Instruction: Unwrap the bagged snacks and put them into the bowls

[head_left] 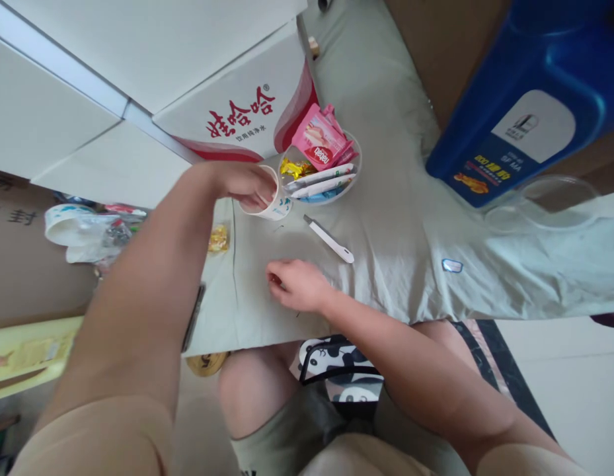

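My left hand (244, 185) reaches into a white paper cup (281, 201) with a blue pattern, which tilts toward it. Its fingertips are hidden inside the cup, so I cannot see whether they hold anything. Loosely curled, my right hand (301, 285) rests on the pale green cloth with no object visible in it. A white-handled utility knife (331, 241) lies between the two hands, its blade end toward the cup. Right behind the cup stands a clear round tub (357, 155) with pink packets (319, 139), gold-wrapped pieces (295, 168) and white sachets (321, 182).
A white and red carton (237, 112) stands behind the cup. At right are a large blue jug (525, 125), a clear plastic lid (544, 203) and a small blue-edged packet (452, 265). A gold-coloured packet (218, 239) lies beside my left forearm. The cloth's front edge (267, 344) hangs above my knees.
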A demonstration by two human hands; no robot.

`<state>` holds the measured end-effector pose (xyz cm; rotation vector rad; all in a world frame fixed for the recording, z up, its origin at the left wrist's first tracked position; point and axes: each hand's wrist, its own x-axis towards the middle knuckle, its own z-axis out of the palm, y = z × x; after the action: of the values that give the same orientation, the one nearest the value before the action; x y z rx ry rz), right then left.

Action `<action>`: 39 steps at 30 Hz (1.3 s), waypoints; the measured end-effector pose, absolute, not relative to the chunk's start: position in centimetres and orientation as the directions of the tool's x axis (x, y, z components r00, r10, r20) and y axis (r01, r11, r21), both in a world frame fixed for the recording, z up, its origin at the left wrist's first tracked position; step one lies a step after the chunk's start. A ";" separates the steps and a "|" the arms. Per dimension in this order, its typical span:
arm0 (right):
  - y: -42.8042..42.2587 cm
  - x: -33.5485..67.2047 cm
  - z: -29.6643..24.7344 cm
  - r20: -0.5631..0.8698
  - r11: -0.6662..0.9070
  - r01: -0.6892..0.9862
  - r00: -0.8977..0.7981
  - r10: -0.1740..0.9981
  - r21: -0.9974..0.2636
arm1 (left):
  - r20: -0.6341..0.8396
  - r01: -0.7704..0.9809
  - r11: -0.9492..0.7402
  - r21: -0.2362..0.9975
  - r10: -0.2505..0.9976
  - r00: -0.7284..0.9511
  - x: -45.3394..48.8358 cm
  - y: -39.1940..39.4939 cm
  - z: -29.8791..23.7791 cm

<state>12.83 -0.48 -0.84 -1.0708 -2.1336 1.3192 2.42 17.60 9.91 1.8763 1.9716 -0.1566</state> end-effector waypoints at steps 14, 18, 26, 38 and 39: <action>-1.7 11.8 -2.0 -0.060 0.245 0.416 -0.597 0.800 -0.876 | -0.188 0.840 0.235 0.489 0.969 -0.161 -15.2 7.4 3.3; -2.1 11.8 -2.2 -0.032 0.270 0.429 -0.578 0.815 -0.862 | -0.145 0.392 0.255 0.884 0.946 -0.289 -13.4 4.1 3.0; -2.7 13.9 -2.5 0.145 0.235 0.335 -0.274 0.951 -0.913 | -0.418 -0.411 0.472 0.780 0.882 0.220 -4.6 -3.5 -0.6; -3.3 13.1 -3.6 -0.087 -0.049 0.293 -0.116 0.989 -0.955 | -0.152 -0.363 0.228 0.904 0.962 0.225 -3.4 -5.1 -3.3; -3.3 13.2 -3.5 -0.070 -0.028 0.315 -0.123 0.990 -0.949 | -0.147 -0.333 0.212 0.919 0.967 0.210 -3.5 -4.9 -3.3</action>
<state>13.20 -3.35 -3.52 -1.4144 -1.5215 1.1786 -3.49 -4.89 -3.33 0.8964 0.8990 1.0960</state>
